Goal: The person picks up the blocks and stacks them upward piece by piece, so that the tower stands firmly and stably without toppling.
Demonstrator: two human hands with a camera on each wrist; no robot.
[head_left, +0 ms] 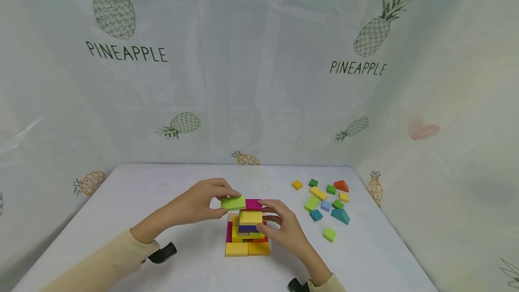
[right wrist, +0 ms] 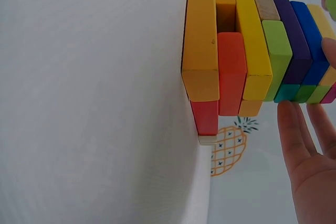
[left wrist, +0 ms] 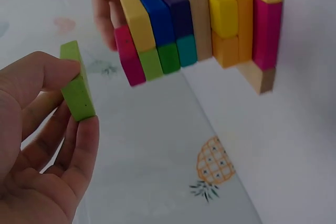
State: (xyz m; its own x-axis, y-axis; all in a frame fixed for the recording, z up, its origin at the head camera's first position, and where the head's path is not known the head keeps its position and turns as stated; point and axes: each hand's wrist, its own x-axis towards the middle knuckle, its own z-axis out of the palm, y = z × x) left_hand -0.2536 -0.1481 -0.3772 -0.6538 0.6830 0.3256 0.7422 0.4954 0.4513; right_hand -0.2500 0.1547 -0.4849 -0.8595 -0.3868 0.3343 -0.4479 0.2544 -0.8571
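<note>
My left hand [head_left: 202,199] pinches a lime green rectangular block [head_left: 233,203] between thumb and fingers, just left of the tower's top. The colourful block tower [head_left: 248,249] stands upright on the table. Around its upper right side my right hand [head_left: 285,226] is cupped. In the right wrist view, the thumb lies against the near side by the upper layers, while the fingers reach along the far side. A magenta block [left wrist: 128,59] and a pale yellow block [left wrist: 137,22] are near the top, above blue, purple and green ones.
On the right of the white table [head_left: 182,260] lie several loose blocks, among them a red-orange piece [head_left: 341,186], a teal piece [head_left: 340,216] and a lime green block [head_left: 330,234]. A pineapple-print curtain [head_left: 251,80] hangs behind and at the sides.
</note>
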